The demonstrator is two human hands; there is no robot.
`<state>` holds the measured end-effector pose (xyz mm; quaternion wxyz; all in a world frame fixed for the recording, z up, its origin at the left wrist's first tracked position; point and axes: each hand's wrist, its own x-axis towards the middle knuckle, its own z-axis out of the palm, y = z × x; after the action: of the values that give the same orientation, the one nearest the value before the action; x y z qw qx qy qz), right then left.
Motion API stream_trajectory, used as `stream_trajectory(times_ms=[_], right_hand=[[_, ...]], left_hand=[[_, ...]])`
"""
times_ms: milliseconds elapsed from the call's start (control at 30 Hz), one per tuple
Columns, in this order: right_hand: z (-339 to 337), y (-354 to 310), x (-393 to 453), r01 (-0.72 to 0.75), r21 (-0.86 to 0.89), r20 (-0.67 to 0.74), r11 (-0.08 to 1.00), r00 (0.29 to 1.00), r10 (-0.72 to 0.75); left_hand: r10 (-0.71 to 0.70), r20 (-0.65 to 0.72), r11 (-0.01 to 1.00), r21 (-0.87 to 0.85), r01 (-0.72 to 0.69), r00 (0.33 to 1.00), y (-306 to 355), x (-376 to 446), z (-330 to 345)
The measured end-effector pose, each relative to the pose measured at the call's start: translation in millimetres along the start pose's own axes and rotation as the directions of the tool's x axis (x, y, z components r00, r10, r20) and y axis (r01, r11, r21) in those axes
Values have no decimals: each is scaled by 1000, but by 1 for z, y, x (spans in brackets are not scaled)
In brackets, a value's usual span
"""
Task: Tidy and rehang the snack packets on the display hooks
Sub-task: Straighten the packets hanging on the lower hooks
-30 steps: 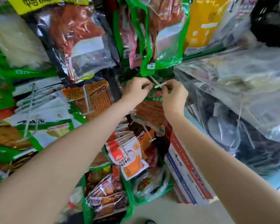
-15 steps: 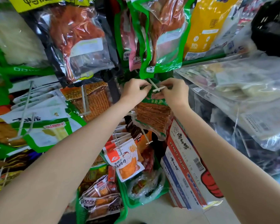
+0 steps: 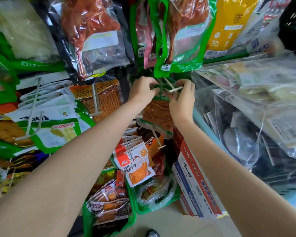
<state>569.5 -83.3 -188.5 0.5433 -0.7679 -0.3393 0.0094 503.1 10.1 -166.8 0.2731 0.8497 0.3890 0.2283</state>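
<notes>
Centre frame: left hand [image 3: 142, 90] and right hand [image 3: 182, 98] pinched the snack packet's [image 3: 158, 115] green top at the hook [image 3: 171, 86].

Green-topped snack packet [image 3: 158, 115]: header hidden behind both hands; hole and seating on the display hook [image 3: 173, 88] cannot be told.
Left hand [image 3: 142, 90]: fingertips buried in the packet's top.
Right hand [image 3: 182, 100]: fingertips out of sight behind the hook's crossbar.
Yellow pouch [image 3: 229, 26]: cut off at the upper edge; print too small to read.
Clear bags [image 3: 256, 86], right: blurred, contents indistinct.
Dark object [image 3: 152, 234], bottom edge: cropped, unidentifiable.
</notes>
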Motion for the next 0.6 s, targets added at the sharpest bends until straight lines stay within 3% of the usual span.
stream_trajectory(times_ms=[100,167,233,300,400,500,600], right_hand=[[5,17,-31,134,48,-29,990,991,-132],[5,28,-37,127,-7,66,992,990,-126],[9,35,-31,167,-130,213,977,967,-137],[19,38,-20,260,-245,431,934,892,-135],[41,39,2,272,-280,605,920,795,-51],[62,33,9,205,-273,580,940,815,-9],[74,20,-23,45,-253,417,966,907,66]], left_hand=[[-43,-163,999,25,48,986,-5,5,7],[-10,-206,995,99,31,979,-10,4,10],[121,-169,970,228,-80,978,-21,-2,11],[263,-109,921,325,-215,959,-36,-19,11],[501,-1,765,469,-442,866,-62,-56,15],[459,190,656,587,-475,868,-84,-83,7],[367,215,740,523,-424,905,-106,-108,-8]])
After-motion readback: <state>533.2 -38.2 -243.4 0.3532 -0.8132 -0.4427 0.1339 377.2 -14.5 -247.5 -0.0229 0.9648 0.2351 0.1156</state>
